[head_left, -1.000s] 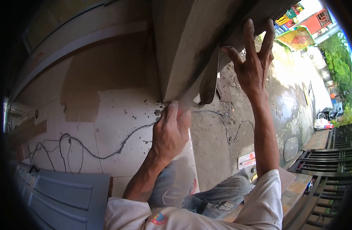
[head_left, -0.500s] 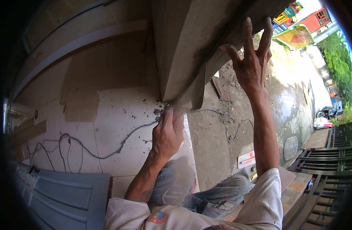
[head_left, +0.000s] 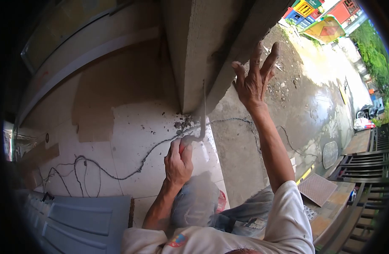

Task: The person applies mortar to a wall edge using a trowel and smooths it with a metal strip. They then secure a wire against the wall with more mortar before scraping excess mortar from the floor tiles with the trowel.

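Observation:
My left hand (head_left: 177, 163) is closed around the red handle of a plastering trowel (head_left: 198, 138). Its thin metal blade (head_left: 204, 101) is seen almost edge-on, pointing up along the lower end of a grey cement-plastered column (head_left: 203, 51). On the far side my right hand (head_left: 254, 82) is open, its fingers spread upward close to the column's outer edge, with nothing in it. Crumbs of mortar (head_left: 184, 122) lie on the white tiles at the column's foot.
A dark cord (head_left: 139, 169) snakes over the tiled floor (head_left: 131, 131) and onto bare concrete (head_left: 232, 144). A grey panelled door (head_left: 82, 216) lies at lower left, cardboard (head_left: 95, 122) on the left. Slatted metal railings (head_left: 355, 169) run along the right; colored crates (head_left: 302, 12) stand farther back.
The trowel has come away from the column's lower edge toward me, its blade turning from broad side to nearly edge-on. My right hand has shifted left and down in view, still spread.

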The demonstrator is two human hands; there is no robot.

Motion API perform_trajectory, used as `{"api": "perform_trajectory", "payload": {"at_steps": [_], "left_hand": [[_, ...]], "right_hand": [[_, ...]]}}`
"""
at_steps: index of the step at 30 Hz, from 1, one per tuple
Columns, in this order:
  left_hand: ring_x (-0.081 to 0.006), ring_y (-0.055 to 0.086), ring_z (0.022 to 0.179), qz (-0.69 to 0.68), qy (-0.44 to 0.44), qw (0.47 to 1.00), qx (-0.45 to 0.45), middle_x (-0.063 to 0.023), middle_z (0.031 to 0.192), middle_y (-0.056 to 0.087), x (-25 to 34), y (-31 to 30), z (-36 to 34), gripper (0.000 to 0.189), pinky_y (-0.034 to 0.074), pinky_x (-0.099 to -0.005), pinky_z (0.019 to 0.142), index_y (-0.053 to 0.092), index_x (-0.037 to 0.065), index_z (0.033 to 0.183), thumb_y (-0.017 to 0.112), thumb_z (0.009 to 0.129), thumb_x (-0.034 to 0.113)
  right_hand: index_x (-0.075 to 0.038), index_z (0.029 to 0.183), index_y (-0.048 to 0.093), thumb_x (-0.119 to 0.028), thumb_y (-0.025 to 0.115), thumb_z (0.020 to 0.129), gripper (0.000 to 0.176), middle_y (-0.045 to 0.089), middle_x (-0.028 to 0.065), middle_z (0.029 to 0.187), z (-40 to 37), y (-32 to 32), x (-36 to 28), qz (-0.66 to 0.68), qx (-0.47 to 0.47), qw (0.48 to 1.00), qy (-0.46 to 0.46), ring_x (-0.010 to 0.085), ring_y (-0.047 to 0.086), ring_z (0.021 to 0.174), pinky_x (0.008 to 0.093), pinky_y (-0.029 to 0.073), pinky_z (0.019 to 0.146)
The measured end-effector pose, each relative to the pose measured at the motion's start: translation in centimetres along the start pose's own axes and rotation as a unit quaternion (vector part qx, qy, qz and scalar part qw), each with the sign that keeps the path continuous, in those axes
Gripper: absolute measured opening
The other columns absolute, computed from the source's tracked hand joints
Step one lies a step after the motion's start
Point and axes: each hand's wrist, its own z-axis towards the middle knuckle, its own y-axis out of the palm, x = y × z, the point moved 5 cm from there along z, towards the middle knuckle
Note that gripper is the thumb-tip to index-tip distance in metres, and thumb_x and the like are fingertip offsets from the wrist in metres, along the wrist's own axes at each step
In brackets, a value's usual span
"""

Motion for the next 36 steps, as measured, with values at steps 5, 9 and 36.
{"api": "perform_trajectory", "payload": {"at_steps": [5, 9, 36], "left_hand": [[-0.0443, 0.063, 0.087, 0.001, 0.003, 1.0, -0.007, -0.0227, 0.093, 0.063, -0.3, 0.0, -0.4, 0.028, 0.052, -0.0459, 0.075, 0.056, -0.002, 0.113, 0.057, 0.096, 0.019], [-0.0447, 0.063, 0.089, 0.004, 0.008, 1.0, -0.008, -0.0224, 0.094, 0.063, -0.6, 0.0, -0.5, 0.027, 0.052, -0.047, 0.074, 0.056, -0.003, 0.113, 0.059, 0.095, 0.017], [-0.0405, 0.065, 0.084, -0.076, 0.143, 0.986, 0.038, -0.0217, 0.093, 0.065, 9.4, -0.6, 7.7, 0.028, 0.052, -0.0418, 0.074, 0.056, -0.003, 0.113, 0.059, 0.098, 0.021]], "right_hand": [[-0.025, 0.16, 0.014, -0.057, 0.058, 0.093, 0.086, -0.005, 0.0212, 0.164, -0.5, 0.8, -0.2, -0.001, -0.005, 1.0, 0.014, 0.0433, 0.009, 0.15, 0.0603, 0.018, 0.112], [-0.025, 0.16, 0.015, -0.057, 0.058, 0.093, 0.086, -0.005, 0.0206, 0.164, -0.5, 1.2, -0.5, -0.003, -0.016, 1.0, 0.019, 0.0436, 0.009, 0.15, 0.0597, 0.019, 0.113], [-0.039, 0.149, 0.039, -0.027, 0.081, 0.076, 0.085, 0.009, 0.0165, 0.164, -1.1, 0.6, -1.0, -0.015, -0.076, 0.996, -0.046, 0.0413, 0.011, 0.15, 0.0592, 0.027, 0.106]]}}
